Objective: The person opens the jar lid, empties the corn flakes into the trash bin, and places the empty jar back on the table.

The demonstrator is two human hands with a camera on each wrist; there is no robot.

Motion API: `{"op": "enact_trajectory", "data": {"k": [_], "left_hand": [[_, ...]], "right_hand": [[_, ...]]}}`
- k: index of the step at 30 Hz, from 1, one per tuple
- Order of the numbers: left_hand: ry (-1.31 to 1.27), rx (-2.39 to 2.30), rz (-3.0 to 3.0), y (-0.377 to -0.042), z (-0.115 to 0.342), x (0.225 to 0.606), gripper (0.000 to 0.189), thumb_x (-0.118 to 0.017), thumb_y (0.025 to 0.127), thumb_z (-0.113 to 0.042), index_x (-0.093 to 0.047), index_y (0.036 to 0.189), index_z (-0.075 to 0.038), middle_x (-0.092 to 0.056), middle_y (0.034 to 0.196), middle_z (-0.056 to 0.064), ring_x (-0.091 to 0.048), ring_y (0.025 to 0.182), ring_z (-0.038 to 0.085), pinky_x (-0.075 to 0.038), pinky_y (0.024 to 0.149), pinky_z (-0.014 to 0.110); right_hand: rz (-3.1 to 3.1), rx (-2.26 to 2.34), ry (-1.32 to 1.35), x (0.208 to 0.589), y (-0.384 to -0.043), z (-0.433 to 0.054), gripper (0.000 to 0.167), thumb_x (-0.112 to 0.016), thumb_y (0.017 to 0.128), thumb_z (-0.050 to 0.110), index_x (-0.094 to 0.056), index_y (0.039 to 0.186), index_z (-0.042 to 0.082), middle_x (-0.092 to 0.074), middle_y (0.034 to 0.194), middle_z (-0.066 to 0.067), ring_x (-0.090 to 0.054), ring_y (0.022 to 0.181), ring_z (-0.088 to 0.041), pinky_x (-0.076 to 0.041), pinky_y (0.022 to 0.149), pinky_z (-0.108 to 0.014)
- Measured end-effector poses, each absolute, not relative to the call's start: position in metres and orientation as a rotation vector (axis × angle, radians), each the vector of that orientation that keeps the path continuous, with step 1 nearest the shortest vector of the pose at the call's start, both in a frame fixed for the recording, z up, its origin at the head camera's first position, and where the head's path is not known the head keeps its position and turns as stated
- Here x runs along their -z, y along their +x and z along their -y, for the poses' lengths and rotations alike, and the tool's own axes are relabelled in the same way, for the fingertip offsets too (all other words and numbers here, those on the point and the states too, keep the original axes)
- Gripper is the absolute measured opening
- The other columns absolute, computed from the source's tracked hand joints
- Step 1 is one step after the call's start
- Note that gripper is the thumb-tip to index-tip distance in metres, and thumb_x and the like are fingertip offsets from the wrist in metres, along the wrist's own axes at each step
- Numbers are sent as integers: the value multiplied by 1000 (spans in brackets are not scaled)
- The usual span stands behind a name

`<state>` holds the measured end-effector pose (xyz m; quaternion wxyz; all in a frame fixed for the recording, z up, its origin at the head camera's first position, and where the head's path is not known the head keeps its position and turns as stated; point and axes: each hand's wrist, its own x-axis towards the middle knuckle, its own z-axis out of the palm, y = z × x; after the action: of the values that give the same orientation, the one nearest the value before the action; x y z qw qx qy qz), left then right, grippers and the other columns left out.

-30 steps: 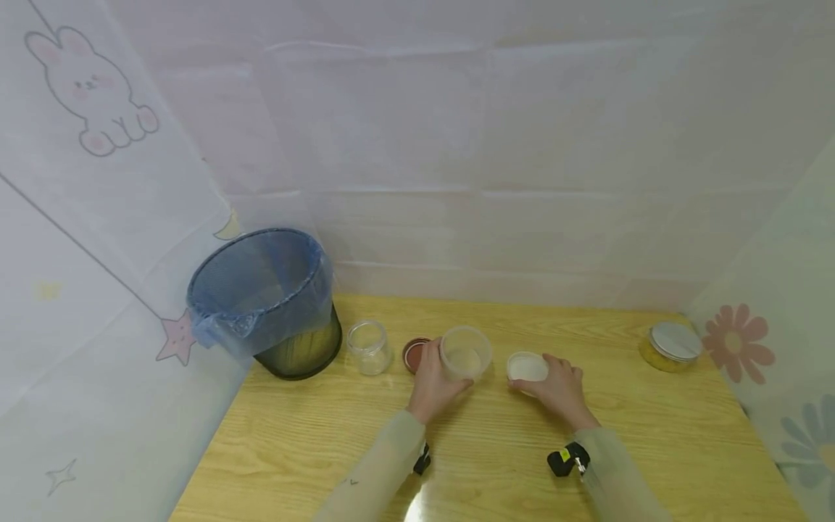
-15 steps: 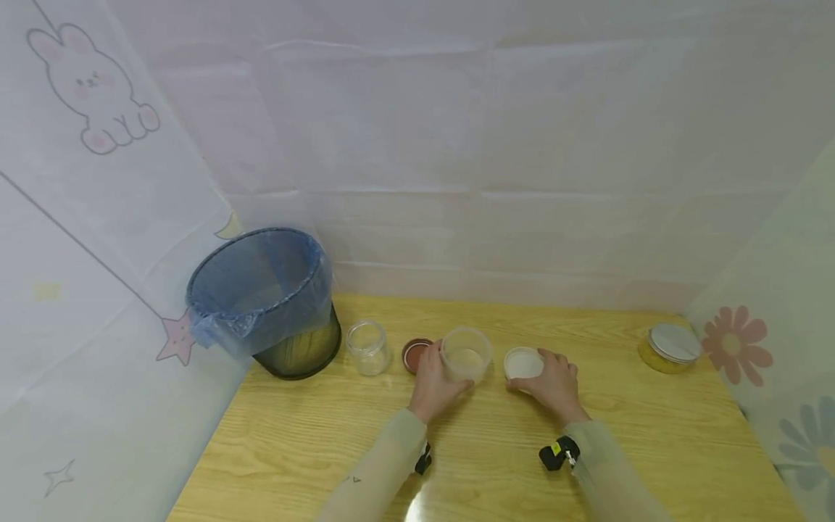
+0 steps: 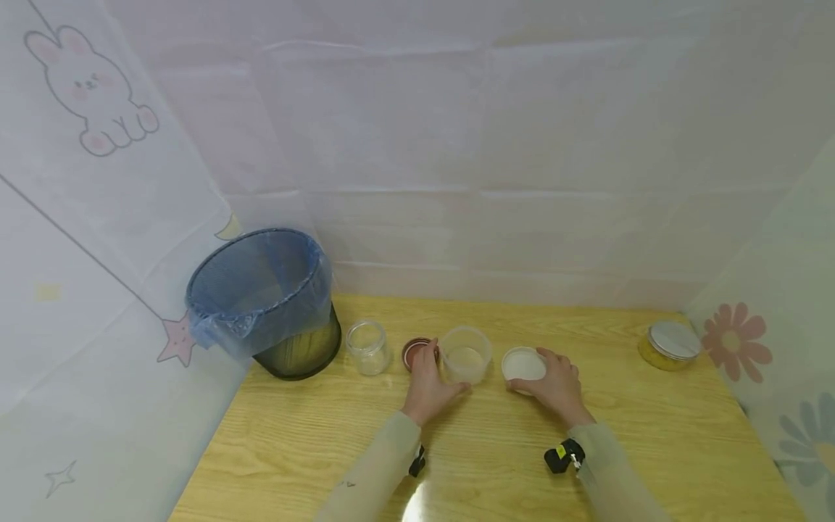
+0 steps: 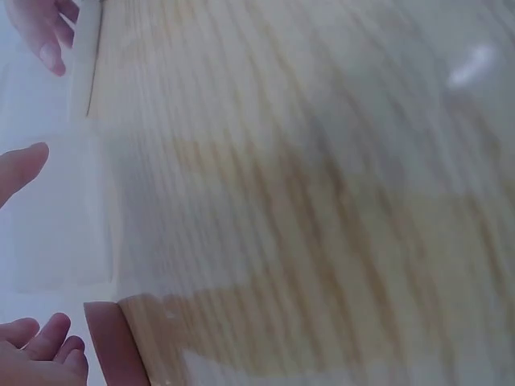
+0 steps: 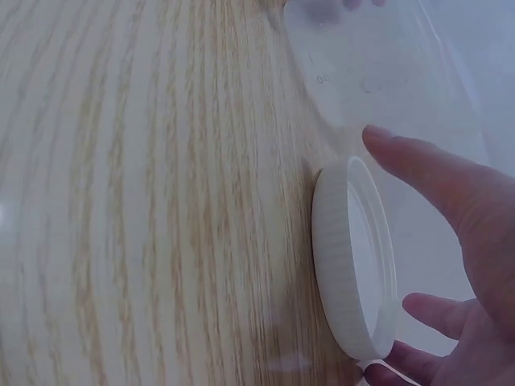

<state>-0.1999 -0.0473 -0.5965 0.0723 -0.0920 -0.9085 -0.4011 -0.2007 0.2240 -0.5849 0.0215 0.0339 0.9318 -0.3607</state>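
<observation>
A translucent plastic tub (image 3: 471,348) stands uncovered on the table, mouth upward. My left hand (image 3: 430,391) is around its near left side, thumb and fingers spread apart. The left wrist view shows the fingers a little off the tub wall (image 4: 60,233). To the right of the tub lies a white ribbed screw lid (image 3: 524,365), hollow side up. Around that lid my right hand (image 3: 557,386) is spread loosely; in the right wrist view the thumb hovers past the lid's edge (image 5: 334,257), with the other fingers near its far end.
A reddish-brown lid (image 3: 414,354) lies just behind my left fingers. Left of it stands an uncovered glass jar (image 3: 368,351), beside a mesh bin (image 3: 300,351) lined with a blue bag. At the far right sits a yellow-filled jar with a silver lid (image 3: 675,341).
The white lid has come slightly left and down onto the table, and my right fingers have loosened from it. My left hand has eased left, off the tub, which stays in place.
</observation>
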Motion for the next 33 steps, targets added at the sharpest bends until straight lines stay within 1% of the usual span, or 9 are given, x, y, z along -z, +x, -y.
{"op": "enact_trajectory", "data": {"k": [4, 8, 11, 17, 24, 26, 30, 33], "left_hand": [[-301, 1186, 2737, -200, 50, 594, 110, -91, 76, -38, -28, 156, 1, -40, 148, 21, -41, 136, 34, -39, 110, 48], [-332, 1160, 2741, -198, 53, 592, 109, -91, 76, -40, -29, 156, 1, -41, 146, 19, -41, 135, 32, -39, 111, 46], [-354, 1174, 2736, -197, 55, 589, 106, -90, 77, -37, -29, 155, 2, -40, 147, 20, -39, 136, 33, -38, 111, 47], [-381, 1190, 2716, -192, 60, 582, 104, -90, 78, -37, -30, 155, 1, -40, 147, 20, -40, 136, 33, -39, 110, 50], [-411, 1179, 2684, -189, 67, 577, 100, -89, 79, -38, -33, 153, -1, -42, 147, 19, -42, 135, 33, -41, 108, 51], [-420, 1192, 2673, -187, 69, 576, 98, -89, 79, -38, -35, 153, -1, -44, 147, 18, -43, 135, 33, -41, 108, 51], [-438, 1198, 2663, -183, 73, 572, 93, -87, 81, -38, -39, 150, 1, -46, 146, 18, -45, 134, 33, -42, 108, 50], [-452, 1190, 2667, -178, 76, 570, 87, -86, 83, -38, -42, 147, 4, -49, 142, 20, -48, 131, 34, -43, 106, 51]], "right_hand": [[-2874, 1126, 122, 583, -198, -227, 113, -84, 74, 62, -36, 151, -6, -33, 146, -39, -31, 127, -55, -36, 96, -70], [-2848, 1150, 141, 578, -196, -230, 112, -79, 80, 63, -32, 152, -8, -31, 148, -40, -27, 130, -58, -31, 101, -72], [-2842, 1169, 137, 574, -195, -234, 110, -75, 83, 62, -30, 153, -9, -31, 148, -40, -26, 132, -59, -29, 103, -72], [-2860, 1312, 147, 567, -190, -240, 106, -75, 86, 59, -30, 154, -8, -34, 147, -36, -26, 135, -57, -30, 105, -70], [-2816, 1524, 190, 558, -181, -251, 102, -74, 90, 53, -25, 156, -6, -33, 152, -32, -31, 136, -50, -34, 105, -65], [-2805, 1549, 221, 557, -179, -256, 102, -72, 91, 54, -23, 157, -5, -32, 154, -30, -31, 136, -49, -33, 105, -65], [-2818, 1541, 291, 557, -174, -271, 102, -70, 92, 54, -21, 158, -6, -32, 153, -32, -30, 135, -51, -33, 104, -66], [-2835, 1532, 335, 559, -172, -284, 102, -69, 93, 54, -20, 157, -8, -32, 151, -35, -31, 133, -53, -35, 102, -66]]}}
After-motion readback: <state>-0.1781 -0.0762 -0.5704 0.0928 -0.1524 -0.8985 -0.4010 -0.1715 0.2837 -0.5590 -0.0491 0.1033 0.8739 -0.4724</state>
